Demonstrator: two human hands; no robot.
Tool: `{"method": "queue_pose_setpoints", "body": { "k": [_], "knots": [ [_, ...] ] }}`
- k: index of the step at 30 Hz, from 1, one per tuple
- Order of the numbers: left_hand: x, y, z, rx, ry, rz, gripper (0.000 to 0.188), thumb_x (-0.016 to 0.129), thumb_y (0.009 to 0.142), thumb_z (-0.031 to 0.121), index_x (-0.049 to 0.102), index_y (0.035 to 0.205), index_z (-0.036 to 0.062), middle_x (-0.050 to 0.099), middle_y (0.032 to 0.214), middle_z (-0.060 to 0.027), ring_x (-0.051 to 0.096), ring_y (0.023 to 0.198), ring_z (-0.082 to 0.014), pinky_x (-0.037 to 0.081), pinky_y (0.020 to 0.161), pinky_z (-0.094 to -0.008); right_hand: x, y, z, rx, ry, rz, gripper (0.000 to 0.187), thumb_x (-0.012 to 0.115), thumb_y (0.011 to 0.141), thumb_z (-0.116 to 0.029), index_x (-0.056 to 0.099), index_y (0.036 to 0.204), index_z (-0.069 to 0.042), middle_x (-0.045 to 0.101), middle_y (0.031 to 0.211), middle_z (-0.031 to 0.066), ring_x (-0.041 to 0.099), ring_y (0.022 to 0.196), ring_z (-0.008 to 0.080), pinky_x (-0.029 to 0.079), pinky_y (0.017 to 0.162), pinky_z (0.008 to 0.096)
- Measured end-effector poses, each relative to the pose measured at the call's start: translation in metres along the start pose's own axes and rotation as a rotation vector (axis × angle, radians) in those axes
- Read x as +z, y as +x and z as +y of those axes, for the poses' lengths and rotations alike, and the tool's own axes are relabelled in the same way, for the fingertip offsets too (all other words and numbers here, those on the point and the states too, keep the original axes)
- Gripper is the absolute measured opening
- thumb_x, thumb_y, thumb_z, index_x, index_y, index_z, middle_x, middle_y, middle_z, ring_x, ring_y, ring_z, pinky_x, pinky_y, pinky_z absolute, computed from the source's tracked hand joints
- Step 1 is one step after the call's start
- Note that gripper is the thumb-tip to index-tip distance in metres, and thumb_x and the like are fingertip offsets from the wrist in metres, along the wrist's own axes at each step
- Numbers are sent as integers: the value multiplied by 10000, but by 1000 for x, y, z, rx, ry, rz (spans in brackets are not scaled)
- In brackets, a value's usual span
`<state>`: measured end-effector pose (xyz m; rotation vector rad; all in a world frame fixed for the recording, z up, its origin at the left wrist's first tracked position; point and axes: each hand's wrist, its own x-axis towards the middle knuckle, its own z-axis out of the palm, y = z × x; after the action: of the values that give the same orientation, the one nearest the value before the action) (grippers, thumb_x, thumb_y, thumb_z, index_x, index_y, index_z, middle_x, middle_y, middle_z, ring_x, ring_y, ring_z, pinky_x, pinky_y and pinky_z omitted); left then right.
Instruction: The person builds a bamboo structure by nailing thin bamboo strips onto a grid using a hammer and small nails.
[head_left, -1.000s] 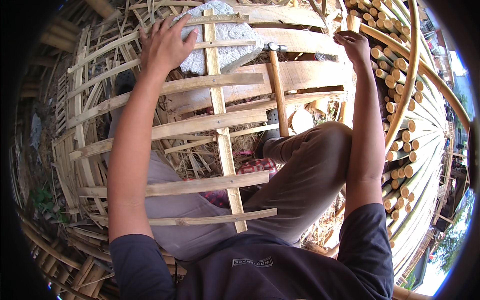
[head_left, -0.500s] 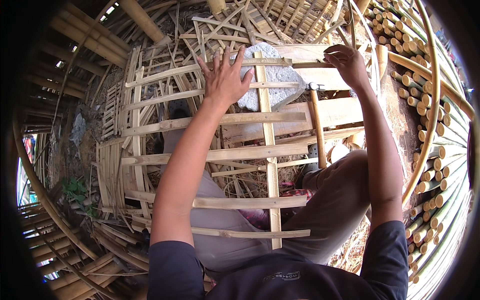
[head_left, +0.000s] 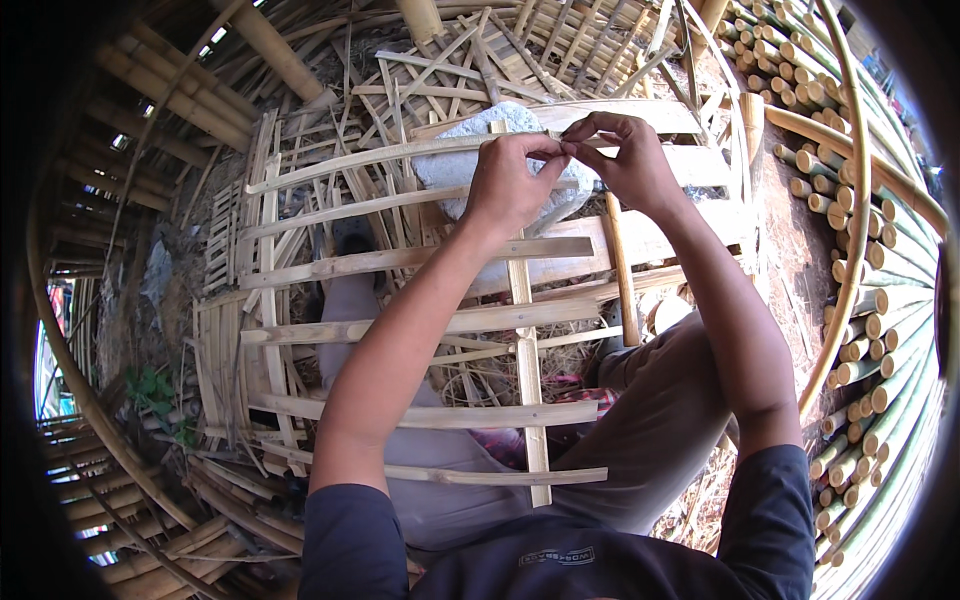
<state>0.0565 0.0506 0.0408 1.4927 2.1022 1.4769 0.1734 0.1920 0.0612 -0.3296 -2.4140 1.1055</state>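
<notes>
A frame of split-bamboo slats (head_left: 420, 325) lies across my lap, several crosspieces fixed over two long strips. Its far right corner rests over a pale grey stone (head_left: 462, 135). Above that corner my left hand (head_left: 515, 185) and my right hand (head_left: 628, 165) meet fingertip to fingertip, both pinched. Whatever lies between the fingers is too small to make out. Just right of the frame leans a hammer (head_left: 622, 280) with a wooden handle; its head is mostly hidden by my right hand.
Wooden boards (head_left: 670, 225) lie under and beside the stone. At right, cut bamboo poles (head_left: 880, 330) are stacked behind a bent bamboo hoop (head_left: 856, 220). Loose bamboo strips (head_left: 335, 200) litter the ground at left, and a woven bamboo panel (head_left: 580, 45) lies at the far side.
My left hand has left the far slat and moved right, its spread fingers now pinched. My right hand has come left and slightly nearer to meet it. The frame appears shifted slightly left.
</notes>
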Motion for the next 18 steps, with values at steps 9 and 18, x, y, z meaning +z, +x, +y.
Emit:
{"method": "queue_pose_setpoints", "body": {
  "k": [9,18],
  "knots": [
    [2,13,-19,-73,-203,58,126,739,849,51,731,962,-5,732,846,-64,679,776,-102,535,718,-254,6,-1,-4,-12,18,163,397,709,917,-246,630,1237,-25,693,1120,156,652,1091,221,506,975,400],
    [-33,41,-77,-108,135,309,157,773,807,162,748,910,46,748,834,-96,712,733,-173,532,692,-298,-4,6,37,136,-155,151,545,672,936,-366,548,1340,-22,655,1214,201,619,1177,291,502,982,409]
  ]
}}
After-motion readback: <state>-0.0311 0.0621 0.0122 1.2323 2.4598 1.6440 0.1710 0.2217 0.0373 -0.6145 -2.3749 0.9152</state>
